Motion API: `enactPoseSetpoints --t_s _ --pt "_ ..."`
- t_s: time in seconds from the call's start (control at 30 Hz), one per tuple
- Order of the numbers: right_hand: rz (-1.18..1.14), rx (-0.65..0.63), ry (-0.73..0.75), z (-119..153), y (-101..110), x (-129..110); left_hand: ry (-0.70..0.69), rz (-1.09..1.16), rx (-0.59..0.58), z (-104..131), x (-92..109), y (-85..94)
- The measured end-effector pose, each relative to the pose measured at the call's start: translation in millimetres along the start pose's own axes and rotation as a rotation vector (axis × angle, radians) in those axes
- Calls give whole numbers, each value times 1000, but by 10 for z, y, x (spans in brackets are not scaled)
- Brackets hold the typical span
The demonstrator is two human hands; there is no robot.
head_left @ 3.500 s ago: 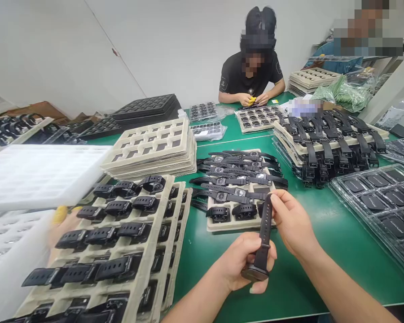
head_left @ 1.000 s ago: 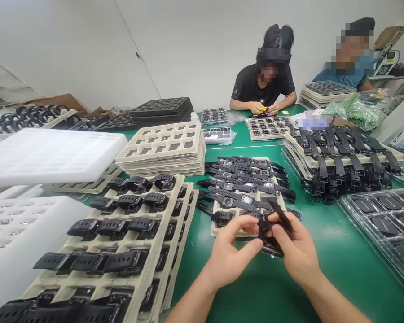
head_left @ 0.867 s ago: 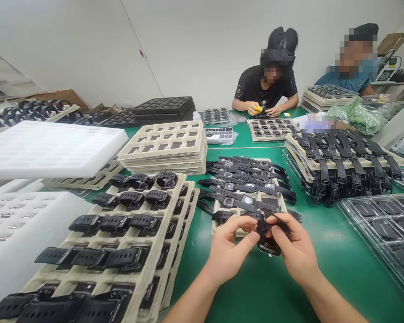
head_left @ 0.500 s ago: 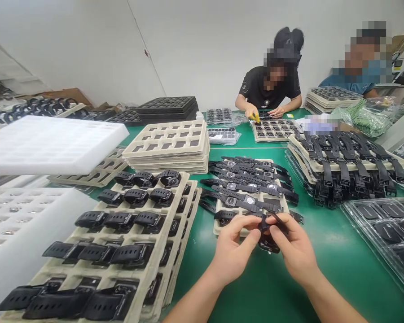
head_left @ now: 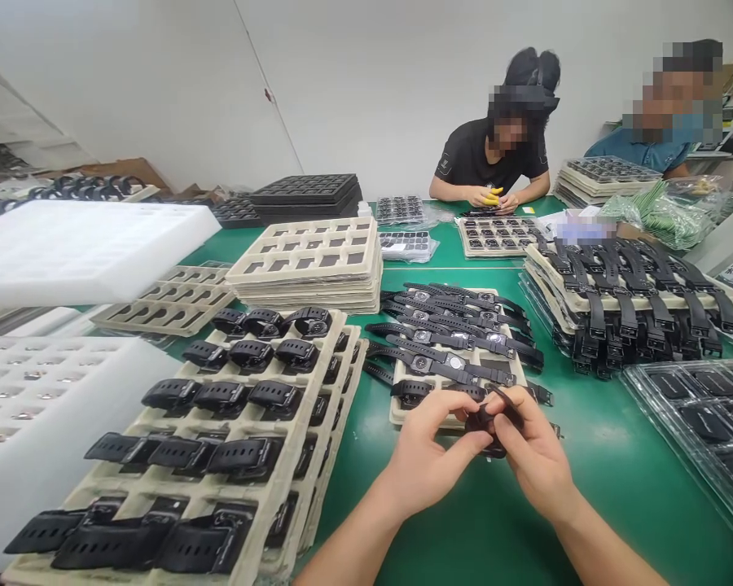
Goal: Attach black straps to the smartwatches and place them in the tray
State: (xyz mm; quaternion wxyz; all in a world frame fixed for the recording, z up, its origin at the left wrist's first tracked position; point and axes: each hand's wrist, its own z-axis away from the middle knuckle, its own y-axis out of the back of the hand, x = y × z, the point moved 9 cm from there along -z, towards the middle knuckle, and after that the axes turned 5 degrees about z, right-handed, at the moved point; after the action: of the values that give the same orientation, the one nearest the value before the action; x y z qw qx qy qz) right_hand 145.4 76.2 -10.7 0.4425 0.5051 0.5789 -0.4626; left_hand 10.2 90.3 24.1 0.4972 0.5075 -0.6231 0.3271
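While left hand point(head_left: 424, 460), right hand point(head_left: 536, 452) pinch watch point(head_left: 494, 448), tabletop point(head_left: 616, 484) reaches tray edge point(head_left: 660, 422).

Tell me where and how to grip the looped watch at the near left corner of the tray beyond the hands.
Probably best by the top of its black strap, from above, pinching the two edges: the strap arches up, while the rest of the watch sits lower in the tray. Avoid coming from the right, where the left hand, pinching the held watch, is close by.

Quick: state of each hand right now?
Left hand: closed, thumb and fingers gripping a black watch.
Right hand: closed, holding the same black watch.
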Motion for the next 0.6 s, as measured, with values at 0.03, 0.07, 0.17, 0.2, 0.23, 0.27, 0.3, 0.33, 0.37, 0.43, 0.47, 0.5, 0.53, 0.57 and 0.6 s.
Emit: enactPoseSetpoints --t_s 0.03,0.07,0.17,0.2,0.23,0.27,0.3,0.33,0.37,0.43,0.47,0.5,0.53,0.57,0.6 --pt "1 -11 17 0 -9 -12 -11 -10 3 3 13 5" --pt "2 -14 28 0 -12 -19 -25 -20 11 4 30 15" --pt "3 25 41 -2 18 -25 -65 -53 19 0 81 32" --pt "6 44 44 -4 36 -31 -66 -64 8 -3 86 24" --pt "18 56 50 -9 49 -41 -58 -72 -2 -7 81 15" --pt "43 59 59 -14 55 -57 -43 -75 -7 -10 69 10" --pt "87 54 76 -18 54 -80 -26 -73 -6 -12 54 10" --pt "149 52 102 -20 55 -110 -12 -68 7 -13 40 19" --pt "221 55 134 -16 58 -142 -3 -62 24 -12 31 30" --pt "348 76 209 7 70 -202 10 -40 41 -11 17 34" --pt "385 90 249 24 76 -228 23 -23 39 -11 6 25" --pt "408 101 287 42 81 -252 42 -2 33 -11 -8 12" --pt "429 104 327 59 79 -278 64 25 28 -11 -25 -2" --pt "457 92 368 73 63 -305 87 56 24 -11 -42 -15" --pt "494 73 409 83 41 -335 108 90 22 -10 -57 -26"
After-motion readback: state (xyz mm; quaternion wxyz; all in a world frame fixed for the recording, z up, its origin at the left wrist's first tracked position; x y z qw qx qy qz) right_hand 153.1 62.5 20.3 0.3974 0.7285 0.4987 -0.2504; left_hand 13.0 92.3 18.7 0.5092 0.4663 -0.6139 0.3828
